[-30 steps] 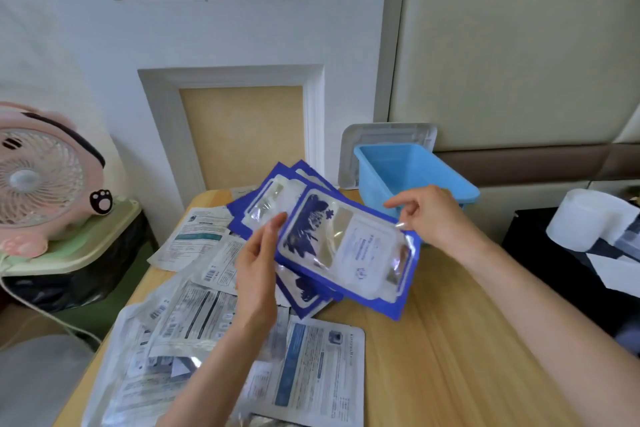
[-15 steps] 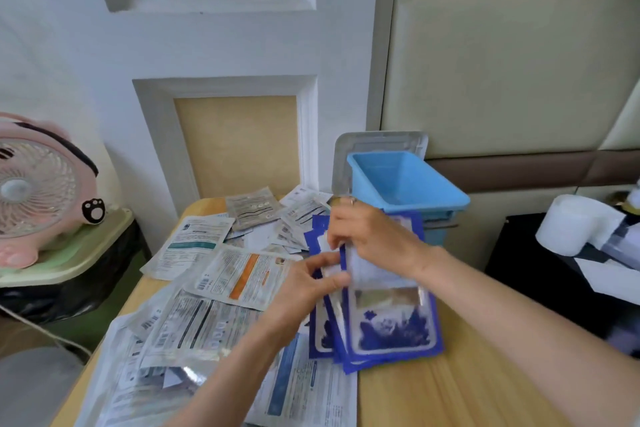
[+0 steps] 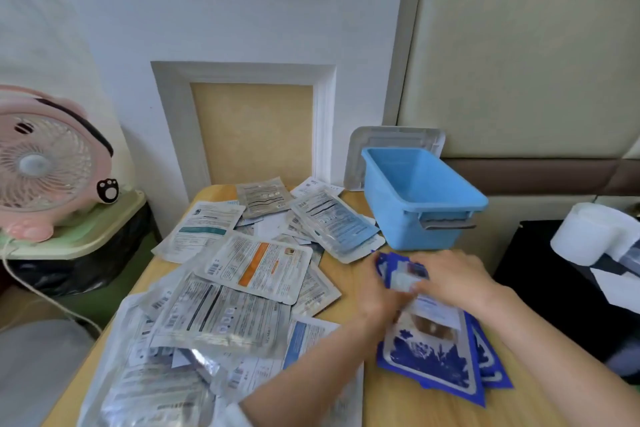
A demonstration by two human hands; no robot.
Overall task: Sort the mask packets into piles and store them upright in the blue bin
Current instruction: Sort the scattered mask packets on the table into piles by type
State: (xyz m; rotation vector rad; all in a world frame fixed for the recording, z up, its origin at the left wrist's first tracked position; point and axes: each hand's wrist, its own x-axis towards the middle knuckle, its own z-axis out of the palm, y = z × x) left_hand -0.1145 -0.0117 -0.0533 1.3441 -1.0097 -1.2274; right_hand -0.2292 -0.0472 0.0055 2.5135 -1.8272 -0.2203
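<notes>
Blue mask packets [image 3: 433, 357] lie flat under my right hand [image 3: 450, 282], my left hand [image 3: 379, 300] at their left edge; the blur hides whether my fingers pinch. They look thin, light and slippery, so I would squeeze both long edges together.

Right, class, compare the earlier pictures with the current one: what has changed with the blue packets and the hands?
The blue packets, fanned in the air a second ago, have come down flat onto the table before the blue bin. The left hand and right hand stay on them; blur hides their grip. The silver packets, bin and fan have not moved.
</notes>
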